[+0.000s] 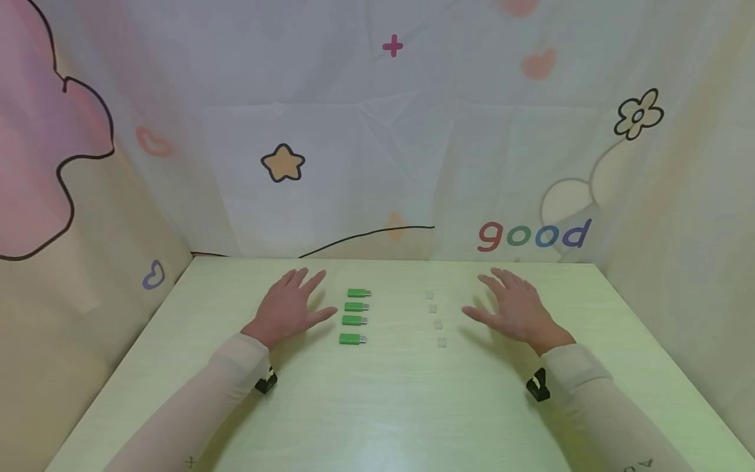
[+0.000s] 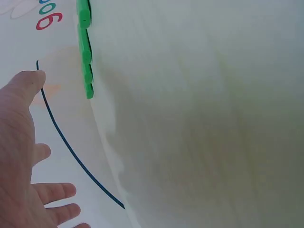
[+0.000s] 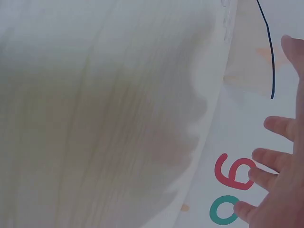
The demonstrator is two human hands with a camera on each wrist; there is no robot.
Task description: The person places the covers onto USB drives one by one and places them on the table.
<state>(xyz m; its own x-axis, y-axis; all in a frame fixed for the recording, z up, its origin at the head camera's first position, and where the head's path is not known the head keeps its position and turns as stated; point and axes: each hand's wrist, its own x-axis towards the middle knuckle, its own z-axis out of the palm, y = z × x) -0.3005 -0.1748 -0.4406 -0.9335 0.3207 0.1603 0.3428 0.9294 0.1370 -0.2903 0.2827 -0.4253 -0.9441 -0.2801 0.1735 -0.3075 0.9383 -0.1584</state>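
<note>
Green USB sticks [image 1: 352, 320] lie in a column just beside the left hand [image 1: 288, 307]; it and the right hand [image 1: 514, 308], near four clear pieces [image 1: 432, 309], are empty, fingers spread. Sticks look light, stiff, slightly slick: best pinched by their green sides, off the metal plugs [image 1: 364, 320].
</note>
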